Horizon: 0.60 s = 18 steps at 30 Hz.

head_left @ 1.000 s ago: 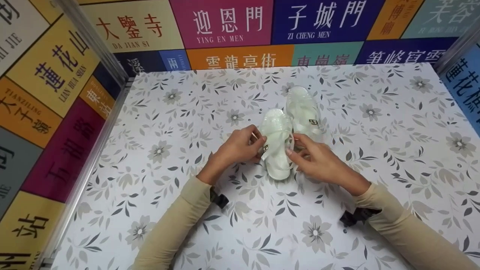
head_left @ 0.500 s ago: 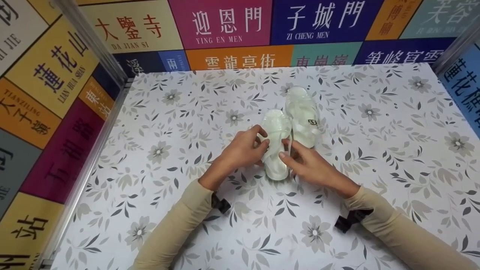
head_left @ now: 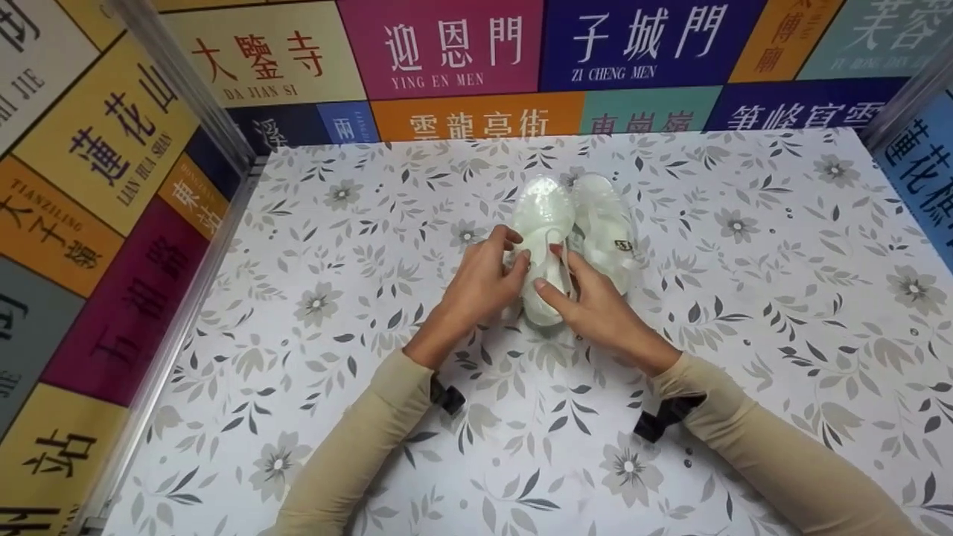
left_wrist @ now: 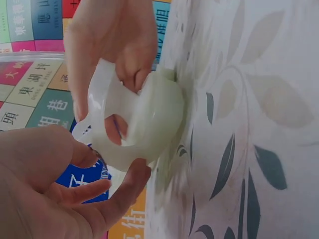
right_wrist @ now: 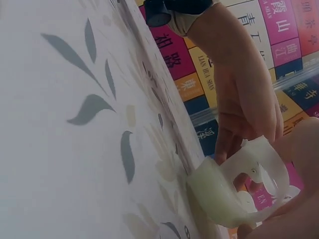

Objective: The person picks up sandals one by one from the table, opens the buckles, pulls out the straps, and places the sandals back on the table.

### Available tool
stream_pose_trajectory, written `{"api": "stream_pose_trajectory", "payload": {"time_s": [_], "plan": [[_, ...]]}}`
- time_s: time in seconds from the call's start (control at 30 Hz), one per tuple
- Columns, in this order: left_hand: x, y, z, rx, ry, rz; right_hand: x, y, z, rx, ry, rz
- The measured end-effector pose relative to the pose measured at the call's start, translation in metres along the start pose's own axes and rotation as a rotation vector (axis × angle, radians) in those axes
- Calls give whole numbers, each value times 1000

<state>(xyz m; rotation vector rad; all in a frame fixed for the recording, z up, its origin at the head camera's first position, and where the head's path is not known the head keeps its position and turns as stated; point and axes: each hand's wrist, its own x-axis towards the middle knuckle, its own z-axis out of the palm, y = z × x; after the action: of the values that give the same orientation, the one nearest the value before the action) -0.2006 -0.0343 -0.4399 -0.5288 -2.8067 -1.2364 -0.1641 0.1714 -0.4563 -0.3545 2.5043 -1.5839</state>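
Observation:
Two translucent, pale-green jelly sandals lie side by side on the flower-patterned table, toes pointing away. The nearer left sandal (head_left: 545, 205) is between both hands. My left hand (head_left: 480, 279) holds its left side, thumb by the strap and a fingertip against the sole's side in the left wrist view. From the other side my right hand (head_left: 604, 309) grips the strap, its thumb over the heel area. The sandal's rounded heel (left_wrist: 162, 112) rests close over the tabletop, with the back strap standing up as a loop. Untouched, the right sandal (head_left: 601, 212) carries a small dark-and-gold buckle (head_left: 622, 245).
The white table (head_left: 357, 246) bears a grey leaf and flower print. Colourful panels (head_left: 454, 48) with Chinese lettering stand behind it and along both sides. Each sleeve has a black wrist camera (head_left: 659, 418) strapped on.
Both hands have slid the left sandal away from the body, so its toe now lies about level with the right sandal's. The right hand's grip has shifted leftward along the strap.

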Motion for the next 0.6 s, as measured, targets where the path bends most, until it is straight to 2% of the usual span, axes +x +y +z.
{"api": "stream_pose_trajectory", "payload": {"time_s": [0.2,0.43,0.6], "plan": [[14,-10,5,-26,61,-42,22,2,3,10,26,25],[25,-16,11,0,54,-78,36,8,3,56,16,96],[28,-20,15,15,43,-80,40,10,0,14,-16,102]]}}
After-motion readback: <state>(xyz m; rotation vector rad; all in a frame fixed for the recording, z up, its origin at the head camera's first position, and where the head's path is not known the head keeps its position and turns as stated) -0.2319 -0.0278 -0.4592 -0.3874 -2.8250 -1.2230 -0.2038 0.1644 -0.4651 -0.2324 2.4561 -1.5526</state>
